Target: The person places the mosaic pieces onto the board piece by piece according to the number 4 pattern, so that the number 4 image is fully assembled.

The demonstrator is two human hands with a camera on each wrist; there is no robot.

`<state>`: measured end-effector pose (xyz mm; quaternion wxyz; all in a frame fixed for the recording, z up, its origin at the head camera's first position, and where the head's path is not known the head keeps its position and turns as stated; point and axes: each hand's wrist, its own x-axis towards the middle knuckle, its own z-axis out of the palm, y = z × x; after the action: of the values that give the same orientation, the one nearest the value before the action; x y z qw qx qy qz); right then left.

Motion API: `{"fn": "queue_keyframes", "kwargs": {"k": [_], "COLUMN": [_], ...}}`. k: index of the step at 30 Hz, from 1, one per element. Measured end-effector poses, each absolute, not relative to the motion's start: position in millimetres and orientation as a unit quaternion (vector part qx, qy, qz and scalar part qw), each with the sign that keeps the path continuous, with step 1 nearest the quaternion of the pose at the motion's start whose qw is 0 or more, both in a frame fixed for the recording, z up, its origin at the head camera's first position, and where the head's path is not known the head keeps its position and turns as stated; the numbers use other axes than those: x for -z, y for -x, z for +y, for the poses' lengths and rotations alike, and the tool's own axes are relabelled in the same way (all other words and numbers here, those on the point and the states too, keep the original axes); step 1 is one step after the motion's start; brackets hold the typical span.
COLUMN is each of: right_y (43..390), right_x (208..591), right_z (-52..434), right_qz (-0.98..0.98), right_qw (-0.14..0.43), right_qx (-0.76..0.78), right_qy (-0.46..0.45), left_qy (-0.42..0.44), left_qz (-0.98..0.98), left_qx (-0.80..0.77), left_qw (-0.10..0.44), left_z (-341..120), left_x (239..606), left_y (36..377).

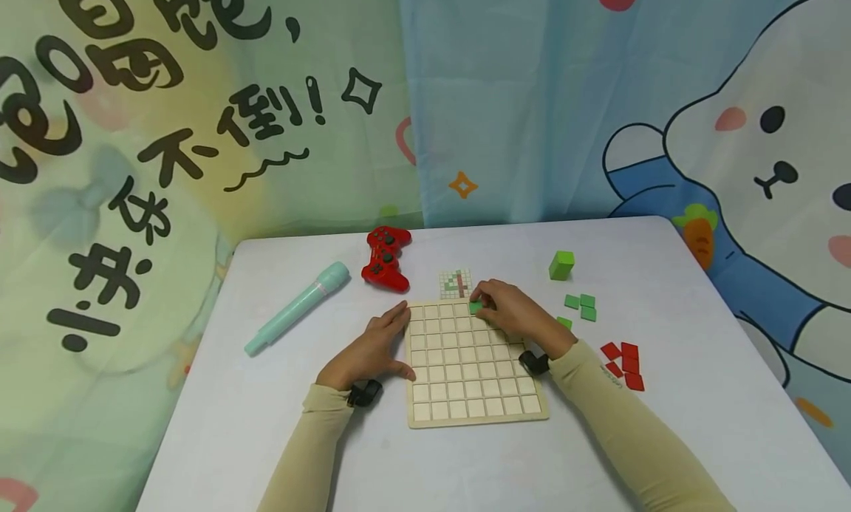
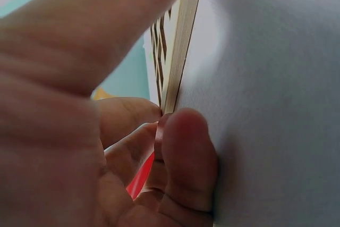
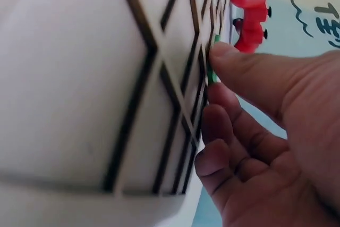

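Tabletop [image 1: 266, 438] filled the lower part of the head view, white and bare at its near edge. Toward the left of the frame lay a mint-green marker [image 1: 297, 308], and just right of it, at upper centre, a red game controller [image 1: 385, 258]. The left hand [image 1: 369, 351] rested at the left edge of the wooden grid board [image 1: 469, 364], fingers straight and flat, thumb against the board's rim; it gripped nothing and seemed to steady the board. A small pattern card [image 1: 456, 283] lay just beyond the board's far edge. The right hand [image 1: 515, 312] sat over the board's upper right part, its thumb and fingertips pinching a green tile [image 1: 476, 306] at a cell in the top row; the right wrist view showed the tile's edge pressed against the grid lines. Further right stood a green block [image 1: 561, 265], with loose green tiles [image 1: 580, 306] near it and red tiles [image 1: 623, 363] lower down, all well apart from the board.

To seat the tile well, it likely needed to be squared to the cell walls before being pressed down, with the left hand holding the board from sliding. Checking the cell against the card would have guarded against a misplaced piece, and releasing only once the tile lay flush seemed wise.
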<state>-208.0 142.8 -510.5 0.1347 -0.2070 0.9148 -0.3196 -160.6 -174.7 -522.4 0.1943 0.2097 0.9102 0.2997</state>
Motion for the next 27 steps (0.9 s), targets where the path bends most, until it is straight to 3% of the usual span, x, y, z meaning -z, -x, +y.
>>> {"fn": "queue_keyframes", "kwargs": {"k": [4,8,12,19,27], "right_y": [205,201,194,185,186], "right_x": [505,498,492,500,522], "right_z": [158,192,233,276,283], "right_qz": [0.911,0.909,0.897,0.838,0.880], "right_qw": [0.117,0.051,-0.006,-0.042,-0.078], "right_qx": [0.345,0.382,0.437,0.540,0.464], "right_qy": [0.193,0.158,0.071,-0.062,-0.061], "left_qy": [-0.210,-0.211,-0.210,-0.203,-0.206], "left_qz": [0.910,0.910,0.913,0.911,0.908], "left_qx": [-0.301,-0.297,-0.289,-0.297,-0.310], "left_qw": [0.194,0.198,0.194,0.200,0.194], "left_z": [-174,-173,-174,-174,-173], "left_x": [525,525,525,523,526], "left_y": [161,160,160,159,159]}}
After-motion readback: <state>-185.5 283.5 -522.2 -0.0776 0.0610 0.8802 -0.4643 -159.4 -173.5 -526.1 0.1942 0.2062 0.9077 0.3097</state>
